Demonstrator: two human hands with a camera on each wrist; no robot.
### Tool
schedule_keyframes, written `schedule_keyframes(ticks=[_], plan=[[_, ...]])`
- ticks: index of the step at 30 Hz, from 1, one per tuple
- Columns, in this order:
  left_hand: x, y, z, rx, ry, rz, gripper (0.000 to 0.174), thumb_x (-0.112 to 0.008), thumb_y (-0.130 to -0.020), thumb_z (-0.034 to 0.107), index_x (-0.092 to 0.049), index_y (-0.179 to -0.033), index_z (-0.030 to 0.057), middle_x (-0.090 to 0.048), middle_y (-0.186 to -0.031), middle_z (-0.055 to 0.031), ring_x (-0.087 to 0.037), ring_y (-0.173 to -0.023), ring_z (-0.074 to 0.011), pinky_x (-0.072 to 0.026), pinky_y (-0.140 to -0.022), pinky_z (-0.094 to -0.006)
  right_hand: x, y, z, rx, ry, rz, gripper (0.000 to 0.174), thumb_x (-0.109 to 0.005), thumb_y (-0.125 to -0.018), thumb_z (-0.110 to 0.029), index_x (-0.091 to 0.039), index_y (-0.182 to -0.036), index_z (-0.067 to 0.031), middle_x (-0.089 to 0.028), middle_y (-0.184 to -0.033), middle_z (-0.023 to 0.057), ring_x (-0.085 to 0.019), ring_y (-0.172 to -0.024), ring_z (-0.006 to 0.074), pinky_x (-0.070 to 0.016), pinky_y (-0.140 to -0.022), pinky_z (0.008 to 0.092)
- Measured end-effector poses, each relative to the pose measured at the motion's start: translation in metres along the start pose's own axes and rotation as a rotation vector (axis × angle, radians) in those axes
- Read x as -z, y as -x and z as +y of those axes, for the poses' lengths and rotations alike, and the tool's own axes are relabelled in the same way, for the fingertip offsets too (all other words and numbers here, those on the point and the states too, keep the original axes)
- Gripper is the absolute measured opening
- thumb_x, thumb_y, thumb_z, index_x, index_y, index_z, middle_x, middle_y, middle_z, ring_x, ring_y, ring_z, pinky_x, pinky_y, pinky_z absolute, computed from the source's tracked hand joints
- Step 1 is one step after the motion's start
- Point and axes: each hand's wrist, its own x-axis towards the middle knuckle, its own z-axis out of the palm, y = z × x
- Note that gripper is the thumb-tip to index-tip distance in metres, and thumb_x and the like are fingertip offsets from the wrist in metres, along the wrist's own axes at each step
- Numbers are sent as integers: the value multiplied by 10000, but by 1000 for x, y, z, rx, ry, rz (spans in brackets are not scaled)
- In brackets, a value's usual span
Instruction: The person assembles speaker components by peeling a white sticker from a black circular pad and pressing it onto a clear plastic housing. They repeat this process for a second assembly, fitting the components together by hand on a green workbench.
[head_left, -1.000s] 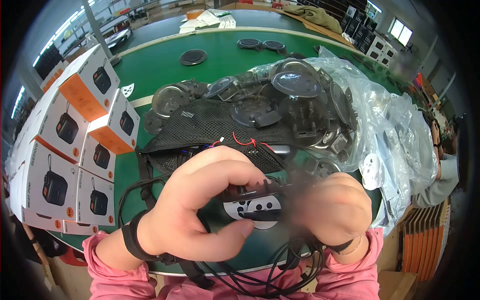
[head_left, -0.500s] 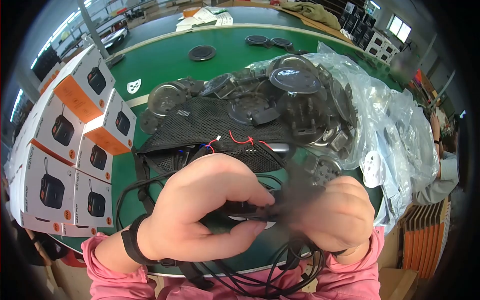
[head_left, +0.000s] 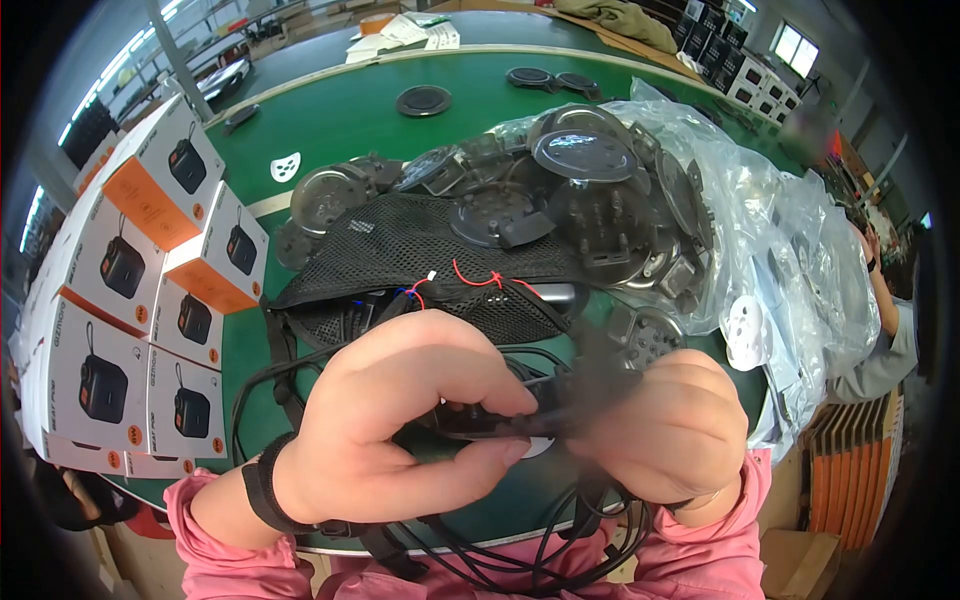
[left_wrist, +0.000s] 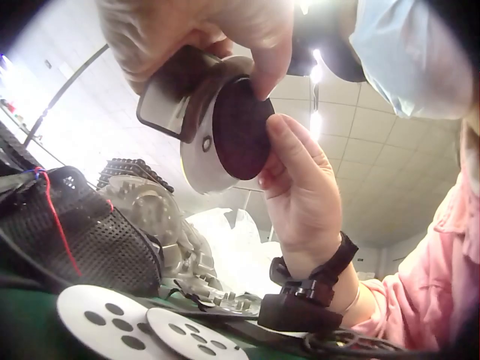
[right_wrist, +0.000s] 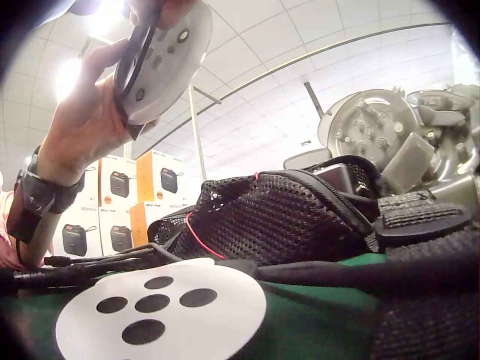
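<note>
Both hands hold a dark translucent plastic piece (left_wrist: 180, 97) with a round plate and a boxy part. A dark disc (left_wrist: 241, 127) lies against the plate's face in the left wrist view. My left hand (head_left: 400, 420) pinches the piece between thumb and fingers. My right hand (head_left: 670, 430) has thumb and fingertips on the disc's rim. In the head view a dark blur covers part of the right hand and the piece. White round sheets with holes (right_wrist: 232, 322) lie on the table just below the hands.
A black mesh pouch (head_left: 400, 245) with red ties lies beyond the hands. Behind it is a pile of dark translucent plastic parts (head_left: 590, 215) with clear plastic bags (head_left: 790, 270) at right. White and orange boxes (head_left: 95, 365) are stacked at left. Black cables (head_left: 520, 545) lie in front.
The left thumb and fingers have drawn together on the dark piece, which has turned between the hands. The white sheets beneath are now mostly covered in the head view.
</note>
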Motion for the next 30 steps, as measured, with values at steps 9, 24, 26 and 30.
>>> schedule_keyframes(ticks=[9, 24, 26, 30], plan=[[1, 0, 2, 52, -2, -2, 255, -684, -561, 29, -561, -784, 43, -554, -757, -73, -511, -658, -173, -382, -579, -261, -1, 1, 1, -16, 5, -27, 295, -674, -583, -65, -649, -878, -73, -619, -811, 15, -578, -613, 129, -378, -489, 228], [-6, 6, -7, 279, 67, 83, 180, -647, -615, -34, -542, -753, 10, -523, -781, -59, -470, -685, -118, -355, -601, -223, -10, -2, 0, -112, 63, -79, 257, -679, -620, -62, -644, -875, -54, -625, -800, 38, -581, -590, 164, -398, -474, 251], [-8, 7, -12, 290, 60, 90, 167, -642, -624, -35, -539, -749, 6, -518, -781, -57, -465, -691, -115, -351, -606, -218, -14, -1, 0, -108, 84, -93, 265, -676, -623, -60, -641, -886, -54, -624, -791, 41, -583, -591, 170, -401, -475, 256], [-11, 7, -15, 439, 190, 132, 116, -610, -704, -19, -557, -798, 23, -534, -713, 29, -417, -594, -55, -329, -530, -209, -21, 0, 1, -208, 97, -46, 217, -674, -652, -53, -627, -864, -44, -607, -732, 68, -581, -584, 205, -415, -479, 276]])
